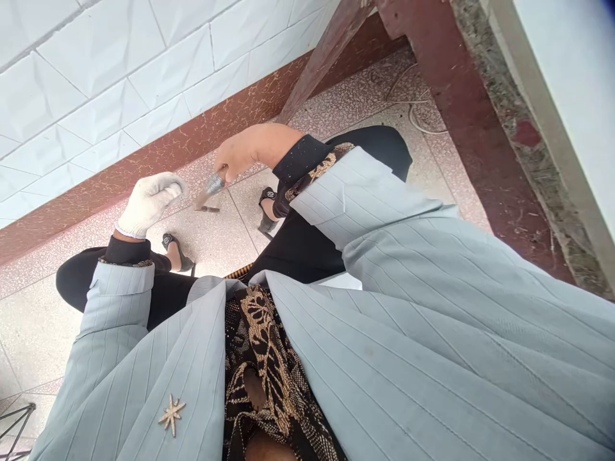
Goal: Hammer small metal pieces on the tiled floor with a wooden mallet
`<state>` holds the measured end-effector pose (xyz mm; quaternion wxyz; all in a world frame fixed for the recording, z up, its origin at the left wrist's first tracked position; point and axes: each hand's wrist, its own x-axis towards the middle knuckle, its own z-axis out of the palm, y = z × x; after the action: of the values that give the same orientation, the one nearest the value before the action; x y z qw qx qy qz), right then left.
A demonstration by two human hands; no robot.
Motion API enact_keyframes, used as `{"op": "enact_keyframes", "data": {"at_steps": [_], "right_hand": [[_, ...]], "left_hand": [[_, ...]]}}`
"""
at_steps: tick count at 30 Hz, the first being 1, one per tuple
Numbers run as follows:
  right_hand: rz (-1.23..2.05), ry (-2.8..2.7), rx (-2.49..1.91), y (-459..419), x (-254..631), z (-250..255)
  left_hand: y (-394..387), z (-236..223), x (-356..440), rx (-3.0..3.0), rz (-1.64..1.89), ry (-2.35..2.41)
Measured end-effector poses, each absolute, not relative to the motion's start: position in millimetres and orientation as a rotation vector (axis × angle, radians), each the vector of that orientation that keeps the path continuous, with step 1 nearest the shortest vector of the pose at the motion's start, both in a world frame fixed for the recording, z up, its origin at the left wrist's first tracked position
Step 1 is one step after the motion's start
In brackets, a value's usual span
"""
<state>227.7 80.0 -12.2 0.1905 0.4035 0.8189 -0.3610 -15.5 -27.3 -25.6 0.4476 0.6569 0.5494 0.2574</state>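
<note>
My right hand (247, 152), bare, is closed around the handle of a brush (214, 184) with a silvery binding and pale brownish bristles pointing down and left. Just past the bristle tips a small brown strip (210, 209) shows over the floor; whether it touches the brush I cannot tell. To the left, my left hand (152, 202) wears a white knitted glove. Its fingers are curled in, slightly blurred at the tips, and anything inside them is hidden. A short gap separates the glove from the brush.
A white tiled wall (110, 83) with a reddish-brown skirting (168, 139) rises ahead. On the right stand a dark red wooden frame (480, 128) and a slanted post (321, 61). A pale cable (427, 131) lies on the tiled floor. Thin black metal legs (19, 419) show at lower left.
</note>
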Motion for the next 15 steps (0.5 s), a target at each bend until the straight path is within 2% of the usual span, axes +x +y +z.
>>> {"op": "enact_keyframes", "data": {"at_steps": [4, 8, 10, 12, 15], "right_hand": [[-1.358, 2.049, 0.753, 76, 227, -13], [-1.764, 2.242, 0.399, 86, 241, -2], [-2.016, 2.405, 0.547, 92, 247, 3], [-2.273, 2.462, 0.944, 95, 248, 4], [-2.394, 2.348, 1.57, 98, 245, 1]], "left_hand": [[-22, -29, -13, 1.561, 0.754, 1.495], [-19, -36, -7, 1.532, 0.736, 1.595], [-19, -39, -3, 1.505, 0.68, 1.525], [-22, -41, 0, 1.472, 0.63, 1.398], [-25, -41, 7, 1.458, 0.583, 1.263]]}}
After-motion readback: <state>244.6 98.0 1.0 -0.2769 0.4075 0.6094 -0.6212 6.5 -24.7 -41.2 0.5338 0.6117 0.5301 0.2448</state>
